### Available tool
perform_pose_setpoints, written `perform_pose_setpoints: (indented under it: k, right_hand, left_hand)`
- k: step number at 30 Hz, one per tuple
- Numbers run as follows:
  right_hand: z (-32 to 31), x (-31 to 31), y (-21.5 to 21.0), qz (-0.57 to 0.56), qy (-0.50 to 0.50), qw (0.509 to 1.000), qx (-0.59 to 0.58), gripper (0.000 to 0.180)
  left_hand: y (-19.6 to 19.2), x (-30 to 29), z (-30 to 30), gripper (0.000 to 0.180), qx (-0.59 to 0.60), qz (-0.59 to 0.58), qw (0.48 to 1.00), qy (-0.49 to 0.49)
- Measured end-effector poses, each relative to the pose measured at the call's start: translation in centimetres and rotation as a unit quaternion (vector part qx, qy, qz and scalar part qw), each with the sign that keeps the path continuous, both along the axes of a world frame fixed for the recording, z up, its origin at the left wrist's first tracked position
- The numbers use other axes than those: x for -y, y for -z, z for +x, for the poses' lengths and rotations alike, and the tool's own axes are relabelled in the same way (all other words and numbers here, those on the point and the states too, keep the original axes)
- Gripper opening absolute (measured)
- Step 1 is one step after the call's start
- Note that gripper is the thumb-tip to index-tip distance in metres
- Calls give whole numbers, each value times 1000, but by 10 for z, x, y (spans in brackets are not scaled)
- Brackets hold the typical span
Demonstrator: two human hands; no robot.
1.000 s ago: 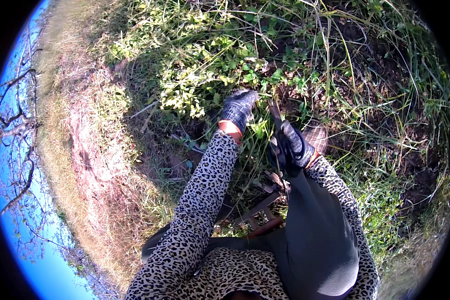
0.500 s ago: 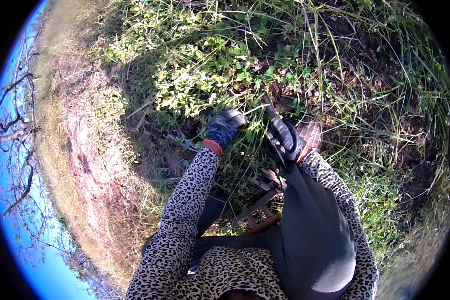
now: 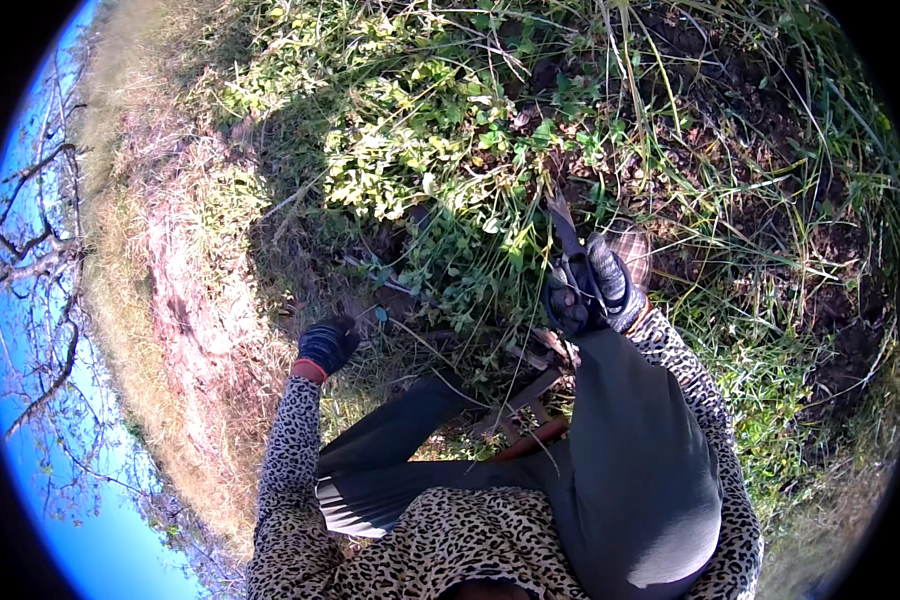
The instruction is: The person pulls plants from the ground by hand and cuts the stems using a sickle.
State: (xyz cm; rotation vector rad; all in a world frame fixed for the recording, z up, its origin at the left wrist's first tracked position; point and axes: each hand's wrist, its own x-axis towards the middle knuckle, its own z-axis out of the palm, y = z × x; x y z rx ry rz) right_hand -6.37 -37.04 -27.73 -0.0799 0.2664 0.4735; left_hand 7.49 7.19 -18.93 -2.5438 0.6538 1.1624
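Observation:
My left hand (image 3: 327, 345), in a dark knitted glove with an orange cuff, is low over shaded dry grass at the left. Its fingers look curled into a fist; whatever they may hold is hidden. In front of my raised knee, my right hand (image 3: 610, 285), gloved alike, grips a hand tool with a narrow dark blade (image 3: 564, 225). The blade points away from me, its tip among stems at the edge of a leafy green plant clump (image 3: 470, 220). My fingers cover much of the tool's handle, so its exact kind is unclear.
My legs in dark trousers (image 3: 640, 460) are bent close to the work. Between them is a brown and orange frame-like object (image 3: 530, 420), partly hidden. Long grass (image 3: 770, 180) grows over reddish soil at the right. Bare branches (image 3: 45, 260) stand against the sky at far left.
My left hand has moved away from the leafy clump, left and toward me. My right hand has shifted slightly right and nearer, still gripping the bladed tool.

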Motion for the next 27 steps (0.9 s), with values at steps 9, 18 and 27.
perform_pose_setpoints:
  k: [9,18,27]
  right_hand:
    - [-11,17,-2,10,92,995,-41,57]
    - [-14,25,-5,-62,78,993,-69,50]
    - [4,-4,5,-92,-51,986,-129,44]
  left_hand:
    - [31,246,26,26,83,-394,914,-40]
    - [109,340,22,44,-22,-250,944,-214]
    - [157,269,56,24,-175,-417,842,-293]
